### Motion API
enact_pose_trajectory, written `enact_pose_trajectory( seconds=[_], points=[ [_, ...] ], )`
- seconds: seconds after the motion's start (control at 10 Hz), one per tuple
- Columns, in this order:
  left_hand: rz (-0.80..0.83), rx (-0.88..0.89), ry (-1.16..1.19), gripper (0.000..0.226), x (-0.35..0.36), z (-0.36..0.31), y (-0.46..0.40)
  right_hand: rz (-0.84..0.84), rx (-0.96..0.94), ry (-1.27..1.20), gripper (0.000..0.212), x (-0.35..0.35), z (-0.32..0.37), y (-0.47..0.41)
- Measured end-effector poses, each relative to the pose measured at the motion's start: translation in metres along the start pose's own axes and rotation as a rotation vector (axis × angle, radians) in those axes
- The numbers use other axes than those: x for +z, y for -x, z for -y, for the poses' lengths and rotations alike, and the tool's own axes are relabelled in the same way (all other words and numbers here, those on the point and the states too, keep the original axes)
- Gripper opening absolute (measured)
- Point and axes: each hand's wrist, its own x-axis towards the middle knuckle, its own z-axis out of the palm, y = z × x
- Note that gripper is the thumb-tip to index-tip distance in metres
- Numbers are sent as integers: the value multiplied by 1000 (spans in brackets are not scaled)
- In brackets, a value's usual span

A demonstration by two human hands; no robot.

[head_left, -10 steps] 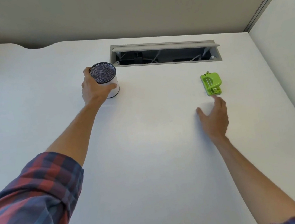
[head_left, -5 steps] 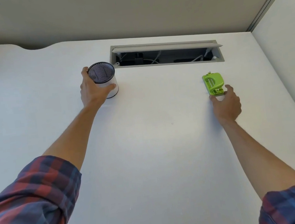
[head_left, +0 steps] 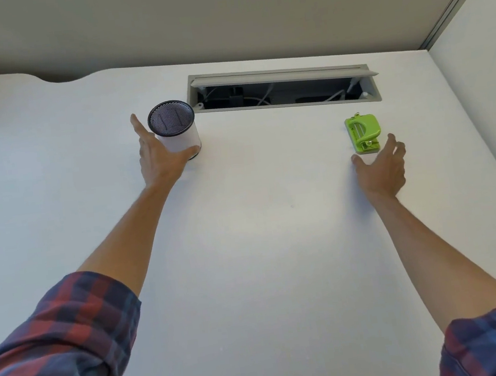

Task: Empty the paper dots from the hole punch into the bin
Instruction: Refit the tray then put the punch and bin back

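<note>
Hole punch (head_left: 362, 134) untouched, flat on worktop (head_left: 263, 248), toward right edge, well short of far edge. Right hand (head_left: 382, 169) just short of it on near side, fingers now spread, holding nothing; half-second ago curled tighter beside punch. Grasp not yet made. Left hand (head_left: 160, 159) loosened, thumb and palm against bin (head_left: 175, 128), fingers open. Cable hatch (head_left: 285, 89) beyond.

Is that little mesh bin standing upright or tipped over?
Upright: the bin stands on its base on the desk, round mouth facing up.
</note>
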Motion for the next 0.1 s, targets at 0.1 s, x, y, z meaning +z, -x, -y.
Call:
enact_pose_trajectory(
  seconds=[0.1],
  points=[
    [-10, 11, -47, 136, 2, 8, 31, 19, -64, 32, 85, 2, -1, 22]
  ],
)
